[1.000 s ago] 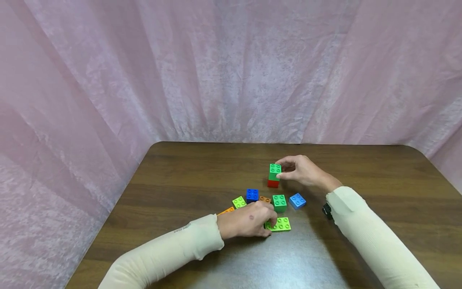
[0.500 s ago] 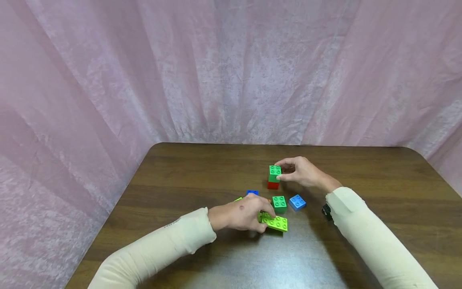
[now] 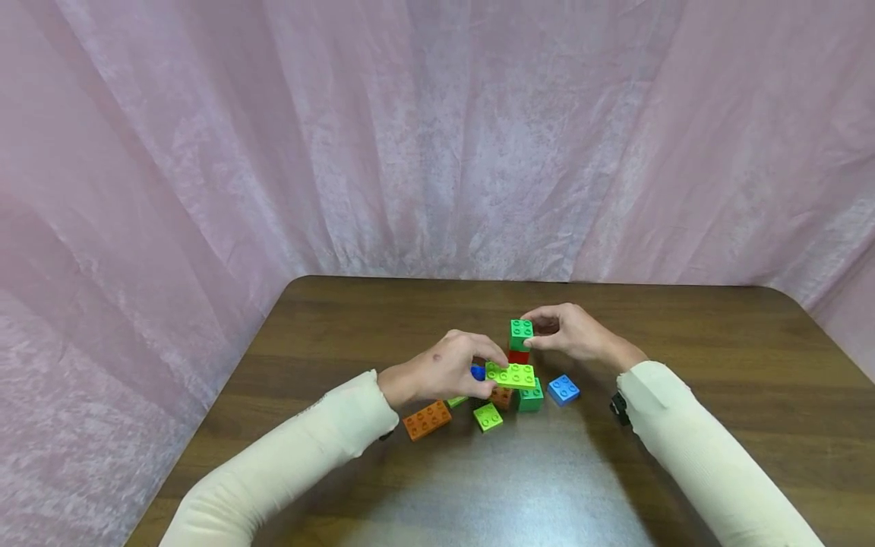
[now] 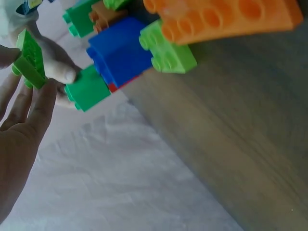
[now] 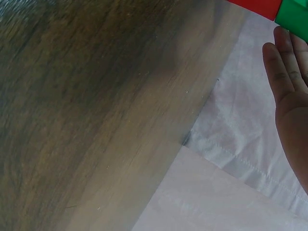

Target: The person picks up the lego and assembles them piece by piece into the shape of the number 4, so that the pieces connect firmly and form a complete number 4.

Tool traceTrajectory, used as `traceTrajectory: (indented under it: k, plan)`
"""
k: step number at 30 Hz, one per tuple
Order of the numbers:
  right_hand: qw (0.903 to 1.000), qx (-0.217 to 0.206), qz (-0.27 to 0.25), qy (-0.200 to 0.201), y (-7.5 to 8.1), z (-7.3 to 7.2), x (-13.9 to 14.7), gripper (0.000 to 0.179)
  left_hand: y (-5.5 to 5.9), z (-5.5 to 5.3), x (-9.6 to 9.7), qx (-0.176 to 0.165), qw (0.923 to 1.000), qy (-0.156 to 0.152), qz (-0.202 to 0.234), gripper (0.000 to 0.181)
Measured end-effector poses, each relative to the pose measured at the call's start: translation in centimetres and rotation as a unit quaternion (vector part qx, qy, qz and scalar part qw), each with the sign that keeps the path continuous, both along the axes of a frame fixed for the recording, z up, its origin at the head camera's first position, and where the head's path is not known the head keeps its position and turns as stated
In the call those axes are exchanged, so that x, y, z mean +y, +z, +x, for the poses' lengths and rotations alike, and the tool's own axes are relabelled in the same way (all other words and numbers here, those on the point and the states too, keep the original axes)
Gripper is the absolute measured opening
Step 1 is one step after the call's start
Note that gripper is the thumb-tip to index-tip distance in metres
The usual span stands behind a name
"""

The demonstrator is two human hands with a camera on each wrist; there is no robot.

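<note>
My left hand [image 3: 444, 366] pinches a long, flat lime building brick [image 3: 511, 375] between thumb and fingers, studs up. It is raised over the other bricks, just in front of a small stack. That stack is a green brick [image 3: 521, 334] on top of a red brick [image 3: 519, 357], standing farther back on the table. My right hand [image 3: 577, 333] grips the green brick from the right side, thumb at the front. In the left wrist view the lime brick [image 4: 31, 60] sits at the fingertips. The red brick [image 5: 257, 6] shows at the top of the right wrist view.
Around and below the left hand lie an orange brick [image 3: 427, 420], a small lime brick [image 3: 488, 417], another lime brick [image 3: 456, 400], a dark blue brick [image 3: 478, 373], a brown brick [image 3: 501, 398] and a green brick [image 3: 530, 399]. A light blue brick [image 3: 563, 390] lies to their right.
My left hand has lifted the long lime brick off the table and carried it away from me, toward the stack. The small lime and orange bricks have come into view. My right hand stays put.
</note>
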State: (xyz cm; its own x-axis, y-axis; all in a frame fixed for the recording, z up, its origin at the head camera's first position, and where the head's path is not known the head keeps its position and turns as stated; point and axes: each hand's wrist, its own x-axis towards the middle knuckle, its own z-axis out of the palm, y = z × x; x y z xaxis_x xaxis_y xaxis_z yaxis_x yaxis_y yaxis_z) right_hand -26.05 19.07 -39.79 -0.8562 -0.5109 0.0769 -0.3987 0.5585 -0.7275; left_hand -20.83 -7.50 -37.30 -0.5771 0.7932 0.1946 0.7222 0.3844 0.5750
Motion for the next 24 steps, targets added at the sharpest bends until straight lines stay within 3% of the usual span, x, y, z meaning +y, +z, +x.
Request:
traceTrajectory:
  k: [9, 24]
  plan:
    - [1.0000, 0.000, -0.007, -0.002, -0.4, -0.1, 0.2, 0.038, 0.3, -1.7, 0.0, 0.006, 0.9992, 0.035, 0.019, 0.028]
    - [0.9998, -0.009, -0.017, 0.007, -0.6, -0.1, 0.2, 0.036, 0.0, -3.7, 0.5, 0.024, 0.9971, 0.067, 0.026, 0.029]
